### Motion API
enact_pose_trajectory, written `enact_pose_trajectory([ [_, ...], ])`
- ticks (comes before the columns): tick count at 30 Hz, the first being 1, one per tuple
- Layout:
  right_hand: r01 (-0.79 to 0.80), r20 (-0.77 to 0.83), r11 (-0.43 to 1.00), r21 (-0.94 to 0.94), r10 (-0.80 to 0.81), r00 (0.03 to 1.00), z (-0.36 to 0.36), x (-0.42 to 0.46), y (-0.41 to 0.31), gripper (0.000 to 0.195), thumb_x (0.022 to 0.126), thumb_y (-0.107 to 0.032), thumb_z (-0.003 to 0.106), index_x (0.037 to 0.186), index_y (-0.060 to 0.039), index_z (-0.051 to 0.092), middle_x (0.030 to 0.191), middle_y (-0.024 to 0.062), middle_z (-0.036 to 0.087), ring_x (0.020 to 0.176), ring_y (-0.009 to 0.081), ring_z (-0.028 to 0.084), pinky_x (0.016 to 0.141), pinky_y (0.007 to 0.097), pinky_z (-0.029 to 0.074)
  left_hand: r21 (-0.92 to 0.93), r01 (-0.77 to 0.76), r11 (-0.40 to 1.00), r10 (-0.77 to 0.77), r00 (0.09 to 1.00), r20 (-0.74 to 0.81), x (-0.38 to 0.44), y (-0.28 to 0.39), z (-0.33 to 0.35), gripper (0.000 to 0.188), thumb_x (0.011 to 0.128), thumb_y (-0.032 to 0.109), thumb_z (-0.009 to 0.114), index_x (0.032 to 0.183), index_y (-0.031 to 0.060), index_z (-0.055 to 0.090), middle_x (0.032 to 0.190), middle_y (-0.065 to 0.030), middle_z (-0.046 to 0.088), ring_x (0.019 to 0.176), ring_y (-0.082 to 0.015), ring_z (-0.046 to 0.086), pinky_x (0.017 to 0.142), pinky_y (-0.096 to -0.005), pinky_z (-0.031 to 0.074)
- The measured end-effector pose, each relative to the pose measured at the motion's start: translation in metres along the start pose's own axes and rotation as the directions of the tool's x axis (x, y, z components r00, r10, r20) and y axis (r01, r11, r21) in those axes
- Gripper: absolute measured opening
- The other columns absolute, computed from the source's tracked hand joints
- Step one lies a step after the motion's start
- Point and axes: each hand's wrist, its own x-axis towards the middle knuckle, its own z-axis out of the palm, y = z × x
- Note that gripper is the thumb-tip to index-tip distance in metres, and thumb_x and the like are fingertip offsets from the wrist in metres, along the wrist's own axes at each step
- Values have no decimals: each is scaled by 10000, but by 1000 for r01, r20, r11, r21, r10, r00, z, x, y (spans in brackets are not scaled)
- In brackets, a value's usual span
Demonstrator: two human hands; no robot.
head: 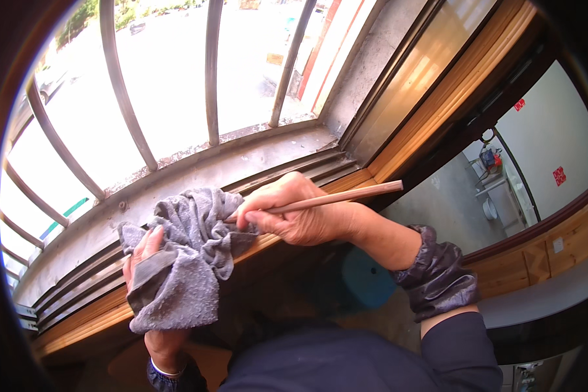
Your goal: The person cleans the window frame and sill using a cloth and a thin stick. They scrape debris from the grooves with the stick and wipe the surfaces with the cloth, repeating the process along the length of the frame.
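A crumpled grey terry cloth (191, 274) hangs over the window's sliding track (78, 281). My left hand (144, 250) grips the cloth at its left side, with much of the palm hidden under the folds. My right hand (289, 213) holds a thin wooden stick (343, 196) like a pen. The stick's rear end points right and slightly up, past my wrist. Its front end meets the cloth's bunched right part, and the folds hide whether the tip reaches the track beneath.
Metal bars (211, 73) stand beyond the grimy sill (274, 142). Wooden trim (88, 318) edges the near side. To the right are a sliding window panel (421, 73) and a dark-framed opening (470, 125) to another room. A blue round object (370, 277) is below my right forearm.
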Motion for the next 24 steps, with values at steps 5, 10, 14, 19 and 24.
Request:
enact_pose_trajectory([
  [5, -156, -114, 962, -223, 134, 984, -69, -57, 13, 148, 884, -73, 529, 870, 5, 653, 706, 50, 638, 639, 63, 570, 594, 211, 468, 50, -238, 970, 229, 962, 147, 30, 37, 51, 542, 718, 255, 637, 1191, 21, 516, 1104, -216, 547, 924, -361, 529, 845, -454, 367],
  [10, -321, -190, 946, -49, 307, 932, -92, -82, 23, 202, 907, -121, 505, 938, 21, 646, 841, 73, 674, 739, 122, 637, 615, 218, 483, 64, -325, 943, 313, 938, 148, 50, 73, 111, 234, 683, 86, 569, 909, 28, 561, 905, -144, 536, 879, -289, 504, 759, -394, 402],
  [14, -297, -103, 947, 125, 310, 945, -71, -62, 29, 221, 922, -143, 504, 948, 27, 642, 870, 89, 672, 792, 115, 640, 598, 206, 477, -98, -226, 969, 234, 969, 78, 45, 56, 96, 422, 564, -15, 643, 973, 21, 543, 908, -142, 532, 842, -320, 506, 720, -392, 430],
  [19, -154, 14, 988, -10, 154, 988, -40, -10, 12, 225, 931, -150, 476, 868, -2, 634, 799, 69, 672, 702, 110, 650, 527, 193, 458, -154, -157, 976, 132, 978, -160, 22, 13, 43, 379, 614, 40, 679, 969, 3, 551, 912, -159, 554, 830, -349, 548, 714, -397, 451],
  [24, -291, 225, 949, 125, 258, 939, -4, 24, 2, 206, 938, -169, 489, 950, 3, 603, 775, 73, 653, 645, 126, 659, 462, 184, 451, -174, -134, 976, 90, 967, -239, -5, -14, 8, 381, 610, -38, 598, 985, -14, 537, 936, -188, 545, 855, -374, 535, 752, -411, 444],
])
